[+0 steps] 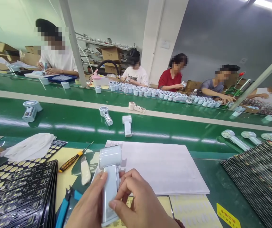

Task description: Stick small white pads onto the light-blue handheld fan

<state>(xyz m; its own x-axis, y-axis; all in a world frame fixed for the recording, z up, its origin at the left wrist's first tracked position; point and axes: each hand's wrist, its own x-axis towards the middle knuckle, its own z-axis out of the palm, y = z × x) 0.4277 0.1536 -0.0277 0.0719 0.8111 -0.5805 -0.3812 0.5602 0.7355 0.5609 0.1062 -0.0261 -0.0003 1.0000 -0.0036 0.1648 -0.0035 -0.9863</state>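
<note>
A white handheld fan (pixel 109 177) with a silver front panel stands upright between both my hands, low in the middle of the view. My left hand (pixel 88 205) grips its handle from the left. My right hand (pixel 140 202) holds it from the right, with fingertips pressed on the handle's front panel. Below the fan lies a yellow sheet (pixel 193 210) of small stickers.
A white foam pad (pixel 159 166) lies behind the fan. Black sticker sheets (pixel 19 193) are stacked at left, with a screwdriver (pixel 73 160) and blue pliers (pixel 63 207). Several fans (pixel 127 125) ride the green conveyor (pixel 79 123). Several people work across it.
</note>
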